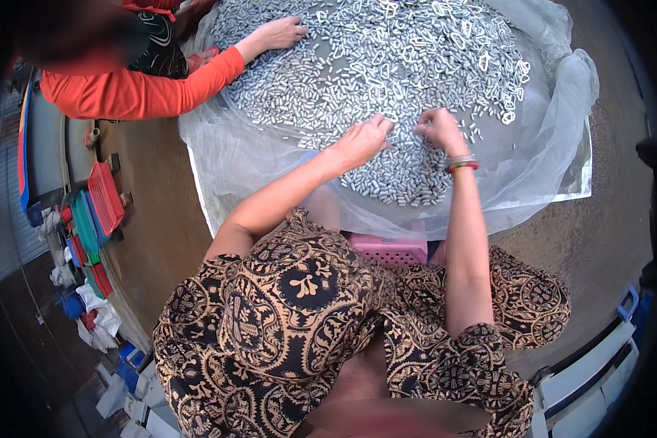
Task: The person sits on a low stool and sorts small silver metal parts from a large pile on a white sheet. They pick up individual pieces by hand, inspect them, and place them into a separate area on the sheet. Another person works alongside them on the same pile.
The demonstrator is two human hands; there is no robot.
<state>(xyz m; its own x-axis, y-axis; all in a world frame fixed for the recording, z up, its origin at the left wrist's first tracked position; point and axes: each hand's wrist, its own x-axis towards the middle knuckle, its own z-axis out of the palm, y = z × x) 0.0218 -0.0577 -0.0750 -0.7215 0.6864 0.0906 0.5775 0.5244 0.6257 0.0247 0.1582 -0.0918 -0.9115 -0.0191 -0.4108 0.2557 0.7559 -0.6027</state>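
Pieces [398, 179], small grey cylinders, lie heaped on mesh [562, 139], whose ruffled edge presumably stops them rolling off. Left hand [363, 141] and right hand [444, 133] face each other over the near heap, likely for easy reach. Fingers bunch inward on both; whether they pinch anything, I cannot tell. The pieces' long axes lie mostly flat, pointing every way.

Light soft, moderately bright. Metal pieces [401, 182] glint. Floor [142, 219] dull, edges bowed. Corners black; far left dim, blurred.
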